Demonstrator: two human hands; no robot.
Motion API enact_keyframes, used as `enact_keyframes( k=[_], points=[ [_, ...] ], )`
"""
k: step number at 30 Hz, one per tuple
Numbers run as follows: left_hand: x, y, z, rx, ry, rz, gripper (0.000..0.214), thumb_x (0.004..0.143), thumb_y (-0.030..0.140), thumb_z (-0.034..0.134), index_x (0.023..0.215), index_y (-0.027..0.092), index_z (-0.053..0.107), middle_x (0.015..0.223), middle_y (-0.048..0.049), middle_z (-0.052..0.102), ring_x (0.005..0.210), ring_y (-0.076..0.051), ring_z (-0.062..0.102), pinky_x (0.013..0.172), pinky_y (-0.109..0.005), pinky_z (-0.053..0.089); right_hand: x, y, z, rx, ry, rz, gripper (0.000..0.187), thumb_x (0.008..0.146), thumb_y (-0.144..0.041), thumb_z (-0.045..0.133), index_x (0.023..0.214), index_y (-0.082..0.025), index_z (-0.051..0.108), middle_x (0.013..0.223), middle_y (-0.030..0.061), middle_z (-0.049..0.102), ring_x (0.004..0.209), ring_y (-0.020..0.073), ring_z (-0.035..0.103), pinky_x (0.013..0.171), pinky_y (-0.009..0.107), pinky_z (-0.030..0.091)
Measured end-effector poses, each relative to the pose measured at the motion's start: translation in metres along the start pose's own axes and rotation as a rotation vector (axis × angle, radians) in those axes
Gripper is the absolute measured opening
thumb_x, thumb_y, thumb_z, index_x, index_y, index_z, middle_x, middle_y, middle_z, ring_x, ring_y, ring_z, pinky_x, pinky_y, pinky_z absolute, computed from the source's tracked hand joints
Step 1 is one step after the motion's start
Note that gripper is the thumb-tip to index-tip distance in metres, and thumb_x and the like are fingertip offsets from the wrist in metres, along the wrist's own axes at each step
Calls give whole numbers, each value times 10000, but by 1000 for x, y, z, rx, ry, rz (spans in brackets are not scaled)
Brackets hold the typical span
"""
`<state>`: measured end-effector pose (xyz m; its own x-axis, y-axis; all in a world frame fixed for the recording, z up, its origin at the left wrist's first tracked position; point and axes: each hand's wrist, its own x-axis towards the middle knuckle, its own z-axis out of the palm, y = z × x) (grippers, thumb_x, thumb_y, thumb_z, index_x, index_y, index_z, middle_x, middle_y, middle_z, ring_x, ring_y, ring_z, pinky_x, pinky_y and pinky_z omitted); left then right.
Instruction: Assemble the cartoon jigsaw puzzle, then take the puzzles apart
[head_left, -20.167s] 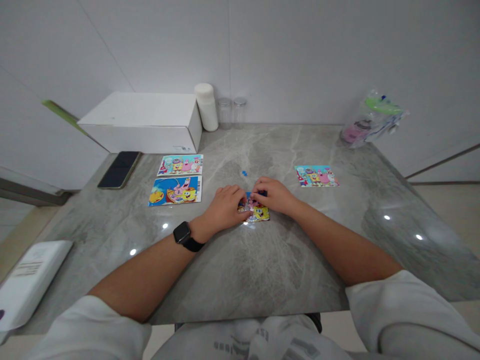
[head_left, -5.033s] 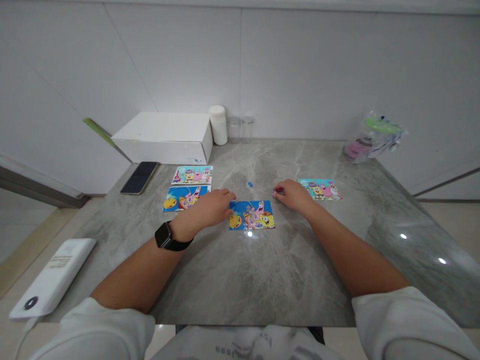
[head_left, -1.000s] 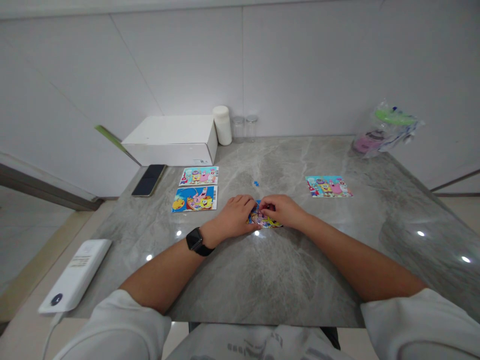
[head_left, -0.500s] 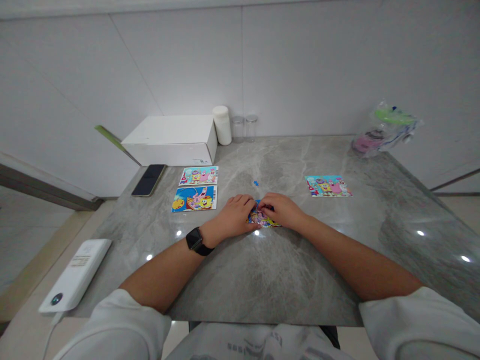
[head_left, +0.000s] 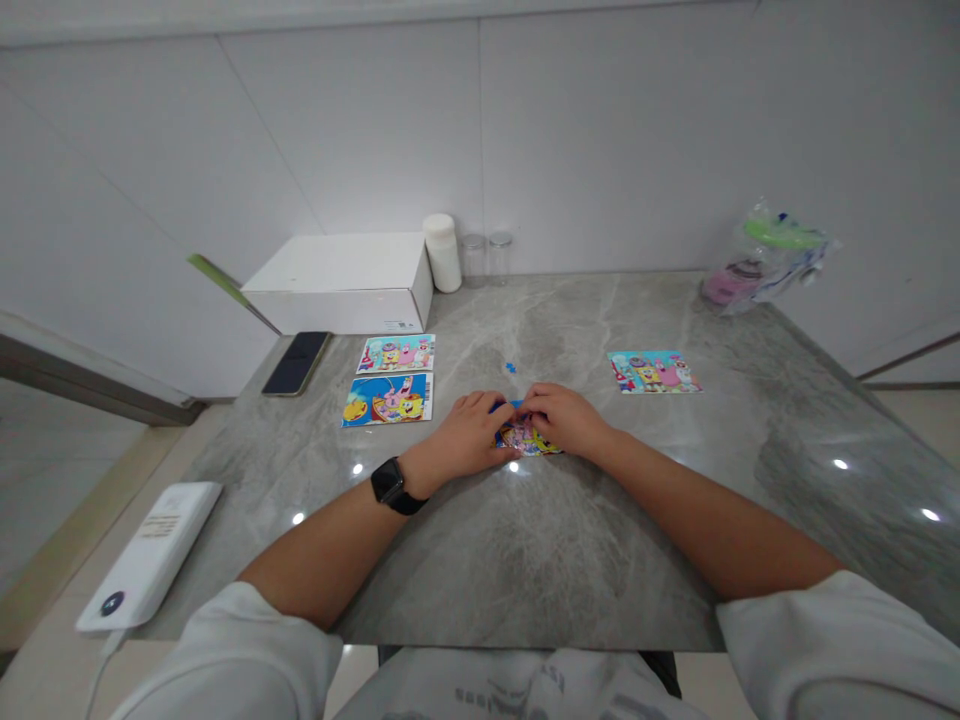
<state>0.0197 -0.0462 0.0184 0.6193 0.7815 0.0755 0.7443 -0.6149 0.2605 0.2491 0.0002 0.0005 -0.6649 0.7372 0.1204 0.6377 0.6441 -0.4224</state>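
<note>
A small cartoon jigsaw puzzle (head_left: 521, 438) lies flat in the middle of the grey marble table (head_left: 540, 540). My left hand (head_left: 469, 432), with a black watch on its wrist, rests curled on the puzzle's left part and hides it. My right hand (head_left: 564, 416) covers the right part, with its fingertips pinched together at the puzzle's top edge. I cannot see what those fingers hold. A loose blue puzzle piece (head_left: 511, 367) lies just beyond both hands.
Two cartoon picture cards (head_left: 395, 353) (head_left: 388, 398) lie to the left and another (head_left: 654, 371) to the right. A phone (head_left: 297, 362), white box (head_left: 341, 283), white bottle (head_left: 442, 252), two clear jars (head_left: 486, 258), a plastic bag (head_left: 765, 255) and a white device (head_left: 150, 555) ring the table.
Five seconds ago the hands were apart and the puzzle lay uncovered. Both hands have since closed over it. In the last second they have barely moved.
</note>
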Motion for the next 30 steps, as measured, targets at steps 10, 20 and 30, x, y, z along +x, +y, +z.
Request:
enact_keyframes(
  k=[10,20,30],
  points=[
    [2,1,0,-11,-4,-14,531,892,590,739,1237,210,599,1332,-129,627,1234,-321,588,1066,-475,480,-3,-13,-6,-12,-84,11,181,875,-322,786,1010,-211,741,980,57,699,908,209,629,798,301,438],
    [2,0,-1,-6,-3,-11,541,880,575,763,1234,200,600,1342,-137,625,1253,-322,583,1086,-481,477,-1,-5,-1,-16,-54,13,140,928,-310,759,1024,-208,765,982,54,695,921,194,631,804,287,426],
    [2,1,-1,-4,-9,-9,538,885,582,758,1239,206,606,1342,-127,625,1257,-324,583,1086,-486,476,0,-2,1,-36,-34,9,122,946,-324,755,1010,-226,790,975,54,701,941,198,643,815,292,435]
  ],
)
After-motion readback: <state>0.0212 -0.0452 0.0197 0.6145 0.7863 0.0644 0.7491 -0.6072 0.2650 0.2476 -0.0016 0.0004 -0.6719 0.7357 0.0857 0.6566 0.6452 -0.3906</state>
